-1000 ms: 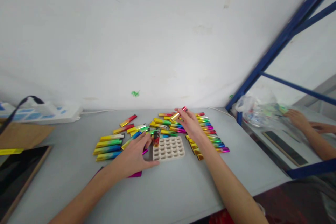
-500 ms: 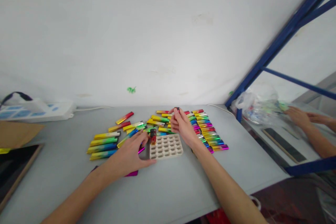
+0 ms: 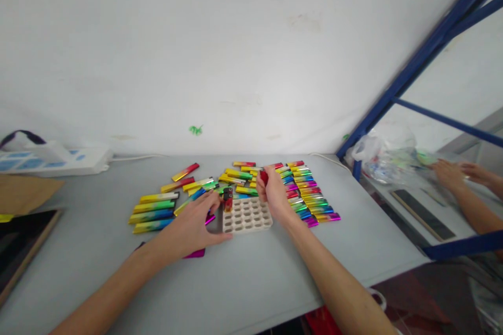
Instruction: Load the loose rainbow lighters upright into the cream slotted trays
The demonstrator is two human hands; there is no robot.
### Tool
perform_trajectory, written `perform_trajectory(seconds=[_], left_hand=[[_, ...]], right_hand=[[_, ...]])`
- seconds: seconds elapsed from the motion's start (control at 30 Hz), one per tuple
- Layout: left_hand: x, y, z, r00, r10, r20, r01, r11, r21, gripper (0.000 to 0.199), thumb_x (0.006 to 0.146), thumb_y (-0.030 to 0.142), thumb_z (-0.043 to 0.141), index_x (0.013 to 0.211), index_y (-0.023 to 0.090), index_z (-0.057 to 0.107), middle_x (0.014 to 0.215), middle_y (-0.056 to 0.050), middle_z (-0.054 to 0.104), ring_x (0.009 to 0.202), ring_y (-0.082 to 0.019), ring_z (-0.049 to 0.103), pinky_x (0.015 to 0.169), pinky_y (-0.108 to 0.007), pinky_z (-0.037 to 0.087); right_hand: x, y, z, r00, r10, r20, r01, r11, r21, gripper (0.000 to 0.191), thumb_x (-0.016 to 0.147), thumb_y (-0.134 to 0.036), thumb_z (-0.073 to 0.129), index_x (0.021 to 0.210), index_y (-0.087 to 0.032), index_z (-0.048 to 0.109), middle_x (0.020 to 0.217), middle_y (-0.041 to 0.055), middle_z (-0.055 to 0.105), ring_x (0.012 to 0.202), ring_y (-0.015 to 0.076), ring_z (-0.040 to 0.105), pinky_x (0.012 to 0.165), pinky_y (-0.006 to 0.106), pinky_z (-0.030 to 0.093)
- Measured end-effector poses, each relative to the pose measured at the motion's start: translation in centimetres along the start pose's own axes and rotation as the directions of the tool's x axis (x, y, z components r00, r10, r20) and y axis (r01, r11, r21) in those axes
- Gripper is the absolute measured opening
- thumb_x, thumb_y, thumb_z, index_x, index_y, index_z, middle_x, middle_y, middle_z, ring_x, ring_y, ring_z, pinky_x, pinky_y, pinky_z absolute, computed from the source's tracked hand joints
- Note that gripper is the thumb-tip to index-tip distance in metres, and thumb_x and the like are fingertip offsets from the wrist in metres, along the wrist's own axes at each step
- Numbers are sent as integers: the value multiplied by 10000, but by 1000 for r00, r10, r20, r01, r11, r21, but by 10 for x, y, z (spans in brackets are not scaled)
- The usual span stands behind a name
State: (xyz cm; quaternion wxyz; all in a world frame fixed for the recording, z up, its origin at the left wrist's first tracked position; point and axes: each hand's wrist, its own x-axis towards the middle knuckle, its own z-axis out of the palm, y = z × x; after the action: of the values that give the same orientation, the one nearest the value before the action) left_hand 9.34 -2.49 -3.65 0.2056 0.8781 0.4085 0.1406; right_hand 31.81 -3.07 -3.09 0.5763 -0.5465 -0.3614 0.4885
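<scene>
A pale tray [image 3: 251, 229] with rows of slots lies on the table, and a couple of red lighters with black tops [image 3: 228, 199] stand upright in its back left corner. My left hand [image 3: 196, 222] rests along the tray's left side, thumb stretched to the front left corner and forefinger bent near the standing lighters. The hand is open, thumb and fingers wide apart. Above the tray's back right corner, my right hand [image 3: 273, 193] is closed around a red lighter [image 3: 264, 175], whose lower part the fingers hide.
Shiny multicoloured lighters [image 3: 153, 216] lie left of the tray, with more behind it and rows [image 3: 312, 193] to its right. A power strip [image 3: 74, 162] and a dark panel [image 3: 27, 246] are at left. Past a blue frame [image 3: 377, 107], another person's hands [image 3: 451, 174] work beside plastic bags [image 3: 387, 162].
My right hand has turned and come slightly down, so more of the red lighter shows in it. My left hand stays at the tray's left side.
</scene>
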Motion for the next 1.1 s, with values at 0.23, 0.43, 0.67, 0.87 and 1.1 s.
perform_trajectory(seconds=[0.23,0.43,0.67,0.87,1.1], left_hand=[[0,0,1,999,18,-30,-20,997,-69,557,676,521,859,780,259,379,884,13,588,770,-210,553,707,-308,400],[1,-2,4,1000,-6,-22,4,996,-94,616,648,524,900,809,263,366,850,39,566,737,-192,527,682,-295,357],[1,-2,3,999,32,-4,-32,997,-74,594,682,522,908,825,261,394,888,22,572,784,-216,561,713,-311,396],[0,-2,3,999,35,2,-35,997,-63,537,690,519,911,900,242,502,962,-9,630,856,-247,601,775,-332,448],[0,-4,5,999,40,-10,-41,995,-92,516,690,540,888,884,241,516,980,-29,654,899,-276,630,804,-358,477]], right_hand=[[0,-9,-5,949,-192,249,194,981,16,580,891,-807,551,888,-229,605,654,-58,423,522,113,373,491,251,324],[-17,-24,-13,718,-604,347,696,603,-390,279,982,-505,684,989,-226,703,968,51,657,916,202,613,824,340,498],[-31,-28,-15,752,-381,537,642,609,-466,313,970,-486,719,840,-218,621,628,-35,645,562,136,556,575,275,417],[-30,-22,-17,778,-166,607,557,630,-541,343,942,-511,755,816,-241,586,734,-3,779,644,185,698,585,273,468],[-30,-31,-9,717,-202,668,643,562,-520,302,960,-486,742,790,-253,655,679,2,713,599,192,612,560,286,372]])
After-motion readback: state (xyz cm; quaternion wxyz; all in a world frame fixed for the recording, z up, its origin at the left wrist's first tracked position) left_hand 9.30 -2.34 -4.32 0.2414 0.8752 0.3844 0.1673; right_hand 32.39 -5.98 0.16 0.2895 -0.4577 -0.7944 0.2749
